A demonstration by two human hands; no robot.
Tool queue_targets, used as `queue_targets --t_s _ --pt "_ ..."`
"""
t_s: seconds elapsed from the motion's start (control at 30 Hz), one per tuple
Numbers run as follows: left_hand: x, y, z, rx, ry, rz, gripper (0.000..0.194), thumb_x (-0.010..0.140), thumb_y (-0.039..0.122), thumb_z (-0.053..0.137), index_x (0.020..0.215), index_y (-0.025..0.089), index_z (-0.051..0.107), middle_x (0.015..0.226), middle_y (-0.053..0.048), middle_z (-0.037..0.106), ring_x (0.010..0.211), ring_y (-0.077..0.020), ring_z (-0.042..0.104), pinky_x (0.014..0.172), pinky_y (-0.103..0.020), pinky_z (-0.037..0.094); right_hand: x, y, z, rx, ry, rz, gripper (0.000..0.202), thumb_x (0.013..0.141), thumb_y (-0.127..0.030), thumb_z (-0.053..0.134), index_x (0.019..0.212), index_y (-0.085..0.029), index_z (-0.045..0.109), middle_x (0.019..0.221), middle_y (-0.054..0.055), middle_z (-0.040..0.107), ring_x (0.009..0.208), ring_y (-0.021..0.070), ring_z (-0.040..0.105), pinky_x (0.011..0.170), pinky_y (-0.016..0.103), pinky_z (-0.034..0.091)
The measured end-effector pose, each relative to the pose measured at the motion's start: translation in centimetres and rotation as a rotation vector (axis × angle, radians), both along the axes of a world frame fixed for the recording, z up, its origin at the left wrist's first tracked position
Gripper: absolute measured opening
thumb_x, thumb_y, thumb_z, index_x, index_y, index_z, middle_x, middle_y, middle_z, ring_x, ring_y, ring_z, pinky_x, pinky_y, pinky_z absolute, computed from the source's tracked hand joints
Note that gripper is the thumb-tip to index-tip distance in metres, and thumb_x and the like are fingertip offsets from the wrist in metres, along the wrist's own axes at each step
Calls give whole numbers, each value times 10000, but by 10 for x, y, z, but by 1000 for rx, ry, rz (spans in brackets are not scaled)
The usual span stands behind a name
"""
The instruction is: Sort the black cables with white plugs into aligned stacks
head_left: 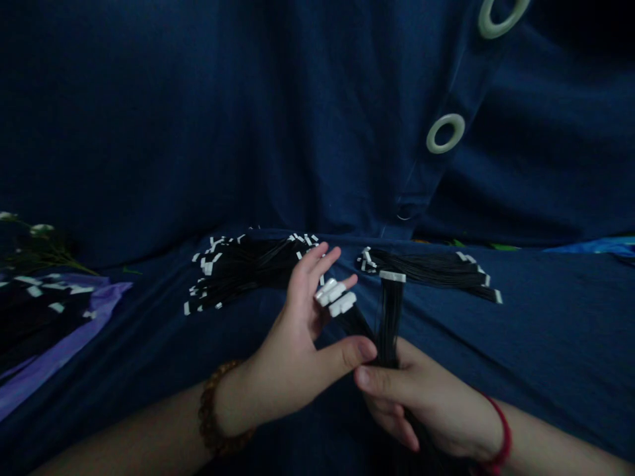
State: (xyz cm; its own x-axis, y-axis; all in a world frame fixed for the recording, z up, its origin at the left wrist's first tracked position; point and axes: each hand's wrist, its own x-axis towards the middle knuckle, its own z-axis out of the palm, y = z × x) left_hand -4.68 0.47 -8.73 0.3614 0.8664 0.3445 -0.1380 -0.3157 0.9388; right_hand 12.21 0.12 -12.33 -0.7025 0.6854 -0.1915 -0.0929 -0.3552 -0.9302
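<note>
Black cables (391,317) with white flat connectors are gripped in my right hand (411,390), its thumb pressed over them. One wide connector stands upright above that hand. Several more white connectors (336,297) lean to the left, against the fingers of my left hand (317,330). The left fingers are stretched out and apart, and the left thumb tip touches the cables near my right thumb. Behind my left hand lies a large pile of black cables (248,264) with white ends. A smaller bundle (426,266) lies behind the upright connector, to the right.
At the far left, a purple bag (106,307) holds more black cables with white ends. White flowers (42,230) lie behind it. Dark blue cloth (546,317) covers the surface, and a blue curtain (248,119) with pale rings (461,134) hangs behind.
</note>
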Motion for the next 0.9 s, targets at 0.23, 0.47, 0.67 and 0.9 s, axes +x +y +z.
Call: queue_targets --t_s 0.23,0.47,0.67,0.9 --pt "15 -4 -2 -627 -572 62 680 788 60 607 1334 250 248 1259 -99 576 1062 -173 614 987 -358 441 -12 -10 6 -28 -314 54 361 740 -402 628 887 -172 393 418 -83 469 354 58 428 349 131 347" --pt "16 -10 -1 -486 -498 -31 840 661 75 745 1321 267 261 1010 -30 668 845 -145 661 822 -292 493 -20 -18 4 407 -616 -70 515 826 -270 524 1287 -151 328 640 -7 587 374 74 496 335 146 372" --pt "15 -15 -1 -381 -367 -58 809 647 43 723 1293 263 288 813 23 632 691 -82 581 687 -234 471 -20 -22 -2 330 -448 -81 564 871 -418 502 1336 -170 302 658 -34 549 366 41 428 312 129 345" --pt "19 -19 -8 -462 -408 -105 381 784 337 650 602 160 366 454 79 343 440 -37 341 492 -177 332 -24 -17 -6 58 -217 90 500 744 -600 593 746 -104 532 503 -33 491 399 46 470 397 145 395"
